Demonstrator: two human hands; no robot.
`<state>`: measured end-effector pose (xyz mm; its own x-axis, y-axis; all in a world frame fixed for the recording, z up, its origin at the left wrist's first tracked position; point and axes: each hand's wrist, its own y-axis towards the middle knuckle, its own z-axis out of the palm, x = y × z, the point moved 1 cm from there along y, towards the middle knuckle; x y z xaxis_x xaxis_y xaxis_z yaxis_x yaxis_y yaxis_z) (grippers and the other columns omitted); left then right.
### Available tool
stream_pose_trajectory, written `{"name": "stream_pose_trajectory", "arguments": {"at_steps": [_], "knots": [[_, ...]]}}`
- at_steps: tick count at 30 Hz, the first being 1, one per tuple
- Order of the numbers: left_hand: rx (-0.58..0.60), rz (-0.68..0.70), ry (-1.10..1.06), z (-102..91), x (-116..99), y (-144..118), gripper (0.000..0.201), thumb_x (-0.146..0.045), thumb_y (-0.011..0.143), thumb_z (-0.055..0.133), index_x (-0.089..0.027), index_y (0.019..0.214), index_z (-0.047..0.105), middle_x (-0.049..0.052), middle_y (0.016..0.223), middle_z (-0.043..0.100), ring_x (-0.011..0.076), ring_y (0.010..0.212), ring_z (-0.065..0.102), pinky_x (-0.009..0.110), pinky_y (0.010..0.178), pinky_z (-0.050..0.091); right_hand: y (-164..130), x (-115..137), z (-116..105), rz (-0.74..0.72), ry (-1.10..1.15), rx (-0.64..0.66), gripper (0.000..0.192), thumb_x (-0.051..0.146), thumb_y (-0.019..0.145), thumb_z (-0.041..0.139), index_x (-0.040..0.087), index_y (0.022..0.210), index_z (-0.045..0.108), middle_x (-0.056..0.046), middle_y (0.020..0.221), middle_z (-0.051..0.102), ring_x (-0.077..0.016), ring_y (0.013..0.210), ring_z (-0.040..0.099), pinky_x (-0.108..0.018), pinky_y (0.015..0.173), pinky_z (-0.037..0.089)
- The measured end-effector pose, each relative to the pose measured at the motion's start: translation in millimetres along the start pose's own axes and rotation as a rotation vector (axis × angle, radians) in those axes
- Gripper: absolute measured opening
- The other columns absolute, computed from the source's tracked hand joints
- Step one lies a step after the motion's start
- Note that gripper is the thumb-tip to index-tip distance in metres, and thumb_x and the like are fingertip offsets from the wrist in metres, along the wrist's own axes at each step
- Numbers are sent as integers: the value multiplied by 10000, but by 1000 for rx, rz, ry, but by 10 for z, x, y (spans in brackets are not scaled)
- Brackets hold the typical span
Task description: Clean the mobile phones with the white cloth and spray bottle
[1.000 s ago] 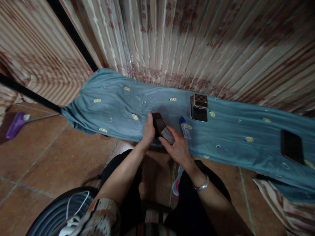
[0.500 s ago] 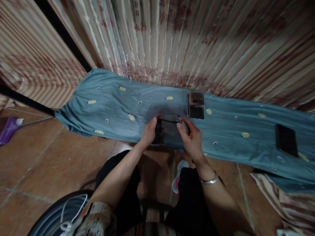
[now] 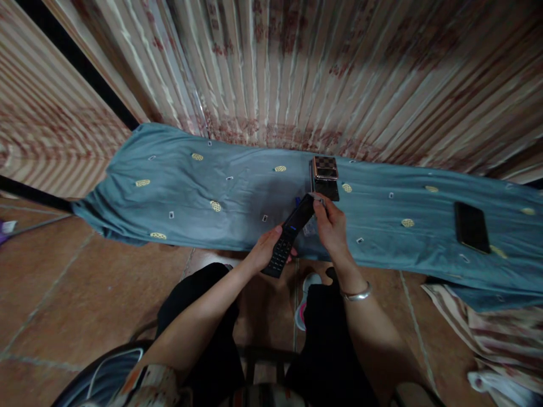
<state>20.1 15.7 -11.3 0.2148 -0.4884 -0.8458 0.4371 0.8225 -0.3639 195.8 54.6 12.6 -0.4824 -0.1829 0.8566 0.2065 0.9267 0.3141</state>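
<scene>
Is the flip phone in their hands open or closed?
Open: the flip phone is unfolded, keypad half in the left hand, screen half at the right hand.

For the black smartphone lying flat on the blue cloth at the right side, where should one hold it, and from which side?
Probably by its two long edges, coming from above. The black smartphone lies flat on the blue cloth, apart from other things, so its thin long sides are free for thumb and fingers; the soft cloth should give a little under the fingertips.

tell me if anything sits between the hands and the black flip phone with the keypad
Nothing visible does. The left hand grips the keypad end of the black flip phone and the right hand touches its top end, above the blue-grey patterned cloth.
</scene>
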Motion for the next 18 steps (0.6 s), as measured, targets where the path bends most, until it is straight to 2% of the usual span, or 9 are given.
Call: {"name": "stream_pose_trajectory", "arguments": {"at_steps": [2,5,10,15,18], "knots": [[28,-26,-3,10,12,1,763,-863,696,563,-131,867,696,98,622,715,148,493,615,247,488,453,-21,1,22,-40,-18,3,529,546,988,394,186,1259,670,-129,1269,711,-269,1180,649,-464,1037,493],[58,-67,-16,30,55,7,794,-899,685,514,-127,745,686,122,632,720,153,507,626,250,497,468,-53,22,66,-133,-111,13,552,504,1028,315,181,1389,580,-135,1423,614,-253,1349,548,-487,1146,420],[68,-101,-72,50,82,-6,821,-909,676,513,-115,775,698,128,675,731,160,531,644,259,510,489,-97,48,163,-290,-276,113,564,439,1051,272,165,1518,430,-135,1602,404,-232,1521,317,-497,1245,294],[34,-96,-104,18,45,-29,851,-907,648,550,-103,881,700,130,721,743,159,543,652,264,531,506,-149,44,237,-338,-357,210,628,444,1031,350,188,1598,257,-120,1670,277,-267,1566,183,-565,1255,234],[15,-89,-112,-1,43,-30,859,-911,657,534,-99,887,697,136,729,740,165,553,659,274,546,517,-188,45,268,-360,-369,251,648,428,1027,364,197,1611,208,-110,1688,228,-273,1575,141,-582,1256,214]]}}
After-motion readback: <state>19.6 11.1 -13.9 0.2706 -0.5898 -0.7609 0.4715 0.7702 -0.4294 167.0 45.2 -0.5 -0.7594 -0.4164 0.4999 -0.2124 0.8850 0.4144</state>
